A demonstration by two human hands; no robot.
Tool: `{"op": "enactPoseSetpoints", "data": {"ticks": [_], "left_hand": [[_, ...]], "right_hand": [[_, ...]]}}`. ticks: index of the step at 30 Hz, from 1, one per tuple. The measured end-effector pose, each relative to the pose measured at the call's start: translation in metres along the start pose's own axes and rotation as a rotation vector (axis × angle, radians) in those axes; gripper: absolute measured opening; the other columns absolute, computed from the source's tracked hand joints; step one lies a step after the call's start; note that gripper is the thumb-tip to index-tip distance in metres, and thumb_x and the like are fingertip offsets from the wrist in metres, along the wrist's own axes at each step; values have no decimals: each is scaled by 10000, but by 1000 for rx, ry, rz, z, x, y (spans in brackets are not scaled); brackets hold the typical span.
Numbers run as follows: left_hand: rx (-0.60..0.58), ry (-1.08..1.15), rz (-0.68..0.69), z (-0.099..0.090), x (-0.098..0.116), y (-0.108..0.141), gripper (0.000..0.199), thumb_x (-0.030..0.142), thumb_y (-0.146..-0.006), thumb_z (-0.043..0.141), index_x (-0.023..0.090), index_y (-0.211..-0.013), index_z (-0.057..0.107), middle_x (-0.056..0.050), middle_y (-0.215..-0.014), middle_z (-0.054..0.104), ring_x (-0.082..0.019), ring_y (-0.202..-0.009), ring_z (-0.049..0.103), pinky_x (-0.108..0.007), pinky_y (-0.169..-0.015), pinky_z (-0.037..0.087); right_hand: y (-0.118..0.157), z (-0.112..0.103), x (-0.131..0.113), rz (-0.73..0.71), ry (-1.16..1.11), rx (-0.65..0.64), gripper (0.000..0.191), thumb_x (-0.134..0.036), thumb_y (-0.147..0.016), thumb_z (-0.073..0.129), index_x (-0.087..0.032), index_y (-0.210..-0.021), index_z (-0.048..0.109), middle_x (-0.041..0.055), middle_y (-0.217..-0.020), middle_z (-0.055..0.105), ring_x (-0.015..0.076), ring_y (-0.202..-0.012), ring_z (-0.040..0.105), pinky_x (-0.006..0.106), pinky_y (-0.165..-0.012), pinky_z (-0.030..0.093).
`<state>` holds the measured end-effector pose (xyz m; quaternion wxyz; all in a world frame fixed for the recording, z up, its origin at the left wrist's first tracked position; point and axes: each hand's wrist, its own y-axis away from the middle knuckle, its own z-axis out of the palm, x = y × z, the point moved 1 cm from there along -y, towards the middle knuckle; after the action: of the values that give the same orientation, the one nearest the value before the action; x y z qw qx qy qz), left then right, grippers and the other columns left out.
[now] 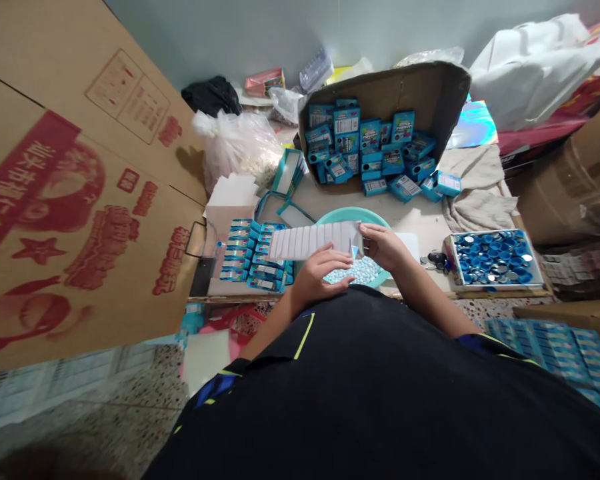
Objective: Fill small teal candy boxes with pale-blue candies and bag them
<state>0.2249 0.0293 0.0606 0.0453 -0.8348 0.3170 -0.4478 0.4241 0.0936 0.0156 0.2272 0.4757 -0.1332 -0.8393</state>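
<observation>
Right hand (383,245): fingers clamped on white strip (303,242)
Left hand (321,272): fingers against it, grip unclear
Far carton (430,83): blue boxes (347,122), apparently done
Bowl (353,213): pellets (363,272) apparently left

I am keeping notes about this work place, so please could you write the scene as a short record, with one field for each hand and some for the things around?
Left hand: at the near edge of a white ridged piece
Right hand: at that piece's right end; firmness of grip unclear
Below the hands: turquoise basin with small pale-blue bits
Left side: rows of blue boxes
Behind: open carton with blue packs
Right side: shallow box of blue and silver round pieces
</observation>
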Motion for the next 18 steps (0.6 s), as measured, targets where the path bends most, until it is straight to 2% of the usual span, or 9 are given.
{"op": "enactPoseSetpoints", "data": {"ticks": [2,5,8,10,12,14,15,16,18], "left_hand": [[175,199,-178,2,-1,10,200,378,-848,764,216,-848,646,-59,-950,778,-215,-956,749,-520,-1065,535],[466,423,-448,-8,-10,27,366,433,-791,810,213,-777,518,-26,-862,735,-196,-866,734,-435,-921,597],[677,463,-625,-35,-22,47,462,454,-696,871,208,-793,493,-16,-869,718,-184,-858,724,-368,-860,593],[793,446,-670,-56,-28,59,502,445,-638,903,207,-833,507,-7,-851,709,-171,-844,718,-342,-848,586],[830,433,-692,-74,-31,69,529,426,-615,918,204,-909,539,-4,-845,707,-164,-839,715,-329,-840,585],[801,434,-712,-87,-30,76,558,399,-622,919,194,-1009,574,-14,-866,712,-164,-847,714,-321,-829,585],[781,439,-723,-91,-30,78,575,386,-629,918,186,-1055,586,-21,-877,715,-164,-852,714,-318,-827,585],[766,446,-733,-95,-30,80,591,376,-635,916,178,-1091,596,-27,-884,718,-164,-857,713,-317,-830,586],[747,463,-749,-100,-30,82,617,365,-635,919,167,-1130,608,-34,-880,723,-169,-865,714,-324,-845,589]], "right_hand": [[-13,-21,5,-32,72,100,499,-505,-524,907,-211,-859,683,6,-751,692,156,-653,648,293,-603,544],[-22,-60,15,-42,381,304,406,-518,-593,812,-202,-799,662,14,-711,675,163,-652,650,320,-655,561],[-18,-92,26,-2,648,396,261,-414,-649,740,-181,-745,672,47,-658,649,222,-675,651,397,-726,571],[-11,-100,32,-13,776,448,230,-332,-661,705,-157,-810,709,109,-775,688,306,-842,672,480,-870,551],[-7,-95,33,-142,999,524,353,-275,-707,650,-120,-1013,732,196,-1048,699,377,-1091,629,548,-1034,468],[-6,-73,31,-356,1225,504,457,-224,-781,571,-104,-1205,692,243,-1257,636,384,-1236,564,574,-1109,404],[-6,-56,30,-457,1285,417,462,-211,-819,533,-115,-1247,679,241,-1290,623,368,-1244,565,571,-1106,414],[-8,-37,29,-527,1284,275,445,-213,-856,508,-136,-1259,678,226,-1289,629,346,-1219,587,555,-1081,448],[-10,9,29,-543,1108,-85,403,-284,-918,514,-193,-1278,672,175,-1272,654,291,-1148,637,494,-1013,518]]}}
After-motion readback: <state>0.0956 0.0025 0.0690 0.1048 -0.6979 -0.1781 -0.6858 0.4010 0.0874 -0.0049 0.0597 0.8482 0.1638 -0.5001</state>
